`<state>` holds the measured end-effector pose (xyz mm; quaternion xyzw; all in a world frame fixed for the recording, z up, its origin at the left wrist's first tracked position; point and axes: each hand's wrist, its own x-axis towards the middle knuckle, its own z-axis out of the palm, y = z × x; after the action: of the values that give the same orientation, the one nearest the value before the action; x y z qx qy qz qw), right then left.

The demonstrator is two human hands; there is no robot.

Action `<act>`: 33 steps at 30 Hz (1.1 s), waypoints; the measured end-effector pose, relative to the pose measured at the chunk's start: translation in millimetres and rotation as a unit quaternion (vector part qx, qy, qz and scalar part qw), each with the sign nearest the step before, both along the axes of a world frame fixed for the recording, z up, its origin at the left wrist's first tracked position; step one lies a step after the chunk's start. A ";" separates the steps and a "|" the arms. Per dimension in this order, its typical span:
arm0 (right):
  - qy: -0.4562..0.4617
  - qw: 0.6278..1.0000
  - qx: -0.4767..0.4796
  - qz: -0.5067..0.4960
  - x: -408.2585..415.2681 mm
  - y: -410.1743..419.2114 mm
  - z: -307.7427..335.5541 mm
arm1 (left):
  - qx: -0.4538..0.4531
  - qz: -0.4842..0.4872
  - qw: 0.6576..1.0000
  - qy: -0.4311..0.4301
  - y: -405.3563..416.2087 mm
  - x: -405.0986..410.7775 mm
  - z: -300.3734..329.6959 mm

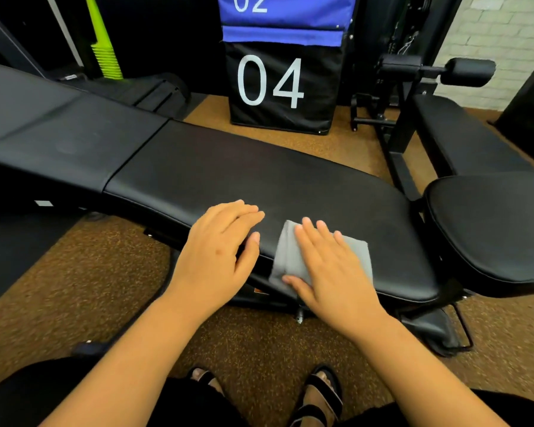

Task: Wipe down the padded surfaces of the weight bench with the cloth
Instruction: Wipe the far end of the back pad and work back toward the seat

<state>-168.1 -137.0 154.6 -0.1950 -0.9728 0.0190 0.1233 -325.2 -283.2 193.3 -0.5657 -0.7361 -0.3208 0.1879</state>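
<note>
While right hand [327, 266] presses cloth [353, 254] on bench [259, 177], box [284, 87] reads "04".

Even indoor light falls from above, laying a soft sheen on the black padded desk [228, 167] and faint shadows under the hands; the far left corner stays dim, wide-angle distortion bows the frame edges, and detail is slightly soft throughout

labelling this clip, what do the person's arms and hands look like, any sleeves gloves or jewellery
Both forearms are bare up to the bottom edge of the frame, with no sleeve in sight. The left hand and right hand wear no gloves, and no ring, watch or bracelet shows. Nails are short and unpainted.
</note>
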 end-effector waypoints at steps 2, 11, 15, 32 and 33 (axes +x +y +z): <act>0.003 0.999 -0.008 0.035 -30.9 -11.7 10.6 | 0.033 0.012 0.999 -0.016 0.3 3.0 7.3; 0.028 0.994 -0.041 0.098 -41.6 -14.9 18.5 | 0.126 -0.014 0.982 -0.141 15.7 19.9 18.0; 0.028 0.992 -0.070 0.097 -1.5 7.7 8.5 | 0.042 -0.071 0.990 -0.112 20.6 30.3 5.2; 0.093 0.989 -0.109 0.047 76.8 40.6 -27.1 | -0.134 -0.099 0.983 0.073 63.1 102.0 -30.8; 0.094 0.988 -0.112 0.057 78.5 42.5 -26.4 | -0.125 -0.109 0.985 0.053 62.8 100.5 -31.2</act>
<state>-89.6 -94.5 128.3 -0.1494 -0.9582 0.1526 0.1906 -224.7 -220.3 162.1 -0.6776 -0.6936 -0.2143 0.1180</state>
